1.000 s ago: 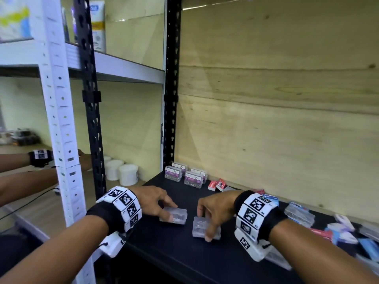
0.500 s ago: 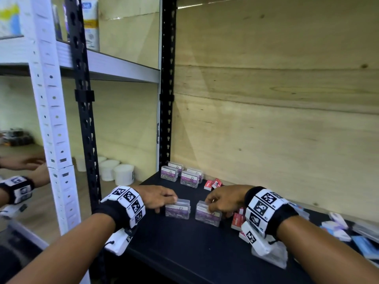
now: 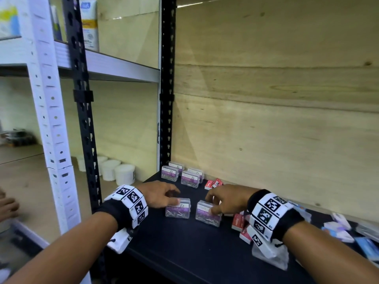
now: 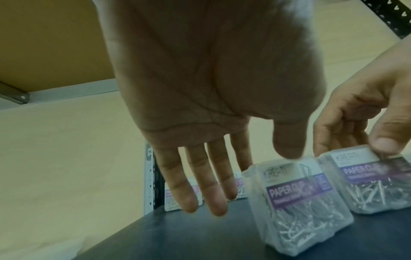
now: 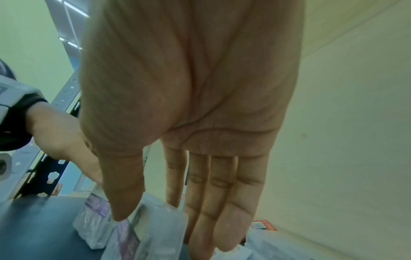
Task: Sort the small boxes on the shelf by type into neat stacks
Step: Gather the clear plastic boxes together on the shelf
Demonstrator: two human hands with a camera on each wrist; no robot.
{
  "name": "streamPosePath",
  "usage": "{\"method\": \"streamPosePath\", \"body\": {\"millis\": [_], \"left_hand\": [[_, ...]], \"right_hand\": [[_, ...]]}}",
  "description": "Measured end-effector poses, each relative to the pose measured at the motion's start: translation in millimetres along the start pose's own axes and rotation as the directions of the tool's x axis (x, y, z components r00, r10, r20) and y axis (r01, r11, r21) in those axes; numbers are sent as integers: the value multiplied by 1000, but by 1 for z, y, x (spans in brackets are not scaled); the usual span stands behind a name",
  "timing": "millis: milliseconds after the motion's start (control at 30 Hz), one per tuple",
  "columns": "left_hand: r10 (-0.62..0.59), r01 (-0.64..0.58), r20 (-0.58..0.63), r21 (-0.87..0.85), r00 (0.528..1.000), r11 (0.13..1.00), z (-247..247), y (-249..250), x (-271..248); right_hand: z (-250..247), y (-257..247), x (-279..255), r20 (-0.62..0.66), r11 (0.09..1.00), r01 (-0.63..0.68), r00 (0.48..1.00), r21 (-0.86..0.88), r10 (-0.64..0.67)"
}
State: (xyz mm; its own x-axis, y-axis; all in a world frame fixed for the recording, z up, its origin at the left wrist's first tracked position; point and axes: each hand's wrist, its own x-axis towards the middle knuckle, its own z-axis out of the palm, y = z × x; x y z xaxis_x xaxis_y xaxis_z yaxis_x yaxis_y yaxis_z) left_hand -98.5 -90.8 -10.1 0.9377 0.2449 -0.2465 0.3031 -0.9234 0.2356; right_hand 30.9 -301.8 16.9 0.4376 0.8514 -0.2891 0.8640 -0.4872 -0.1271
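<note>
Two clear paper clip boxes with purple labels stand upright side by side on the black shelf (image 3: 184, 253). My left hand (image 3: 174, 196) (image 4: 249, 179) touches the top of the left box (image 3: 178, 211) (image 4: 298, 202) with its thumb. Its fingers are straight, hanging behind and left of the box. My right hand (image 3: 213, 206) (image 5: 171, 228) pinches the right box (image 3: 208, 216) (image 4: 378, 181) (image 5: 160, 234), thumb on the front, fingers behind. Several more paper clip boxes (image 3: 180, 175) stand in rows at the back left corner.
Small red boxes (image 3: 213, 183) lie by the plywood back wall, and more red boxes (image 3: 239, 222) under my right wrist. Mixed blue and white boxes (image 3: 338, 226) crowd the shelf's right end. A black upright (image 3: 167, 99) borders the left; white tubs (image 3: 125, 174) stand beyond.
Both clear boxes went from lying flat to standing upright with their purple labels facing me. My hands moved slightly back with them and stayed on them.
</note>
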Motion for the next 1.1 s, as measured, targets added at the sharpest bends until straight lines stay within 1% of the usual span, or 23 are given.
{"method": "streamPosePath", "body": {"millis": [67, 133, 233, 367, 467, 633, 767, 1033, 1100], "left_hand": [[47, -48, -10, -15, 999, 999, -1, -2, 2], [87, -86, -33, 6, 996, 996, -3, 0, 3], [105, -104, -35, 33, 994, 994, -3, 1, 8], [116, -115, -46, 24, 992, 993, -3, -1, 15], [120, -117, -71, 46, 990, 992, -5, -6, 23], [89, -78, -110, 107, 990, 991, -14, -19, 39], [56, -36, -128, 150, 990, 988, -25, -36, 54], [-35, 62, -159, 165, 987, 984, -41, -69, 86], [-38, 67, -168, 170, 985, 983, -43, -74, 92]], "right_hand": [[1, 1, 2, -28, 1000, 27, 999, 11, -27], [0, 1, 4, -40, 999, 45, 998, 6, -45], [1, 2, 8, -54, 998, 58, 997, -12, -59], [0, 1, 12, -73, 998, 68, 995, 0, -68], [-2, -2, 20, -82, 998, 65, 994, -13, -66], [-5, -5, 43, -114, 998, 57, 992, -5, -58], [-12, -7, 64, -116, 998, 56, 992, 13, -54], [-24, -9, 110, -152, 998, 69, 986, -11, -70], [-25, -9, 120, -158, 997, 66, 985, -27, -69]]}}
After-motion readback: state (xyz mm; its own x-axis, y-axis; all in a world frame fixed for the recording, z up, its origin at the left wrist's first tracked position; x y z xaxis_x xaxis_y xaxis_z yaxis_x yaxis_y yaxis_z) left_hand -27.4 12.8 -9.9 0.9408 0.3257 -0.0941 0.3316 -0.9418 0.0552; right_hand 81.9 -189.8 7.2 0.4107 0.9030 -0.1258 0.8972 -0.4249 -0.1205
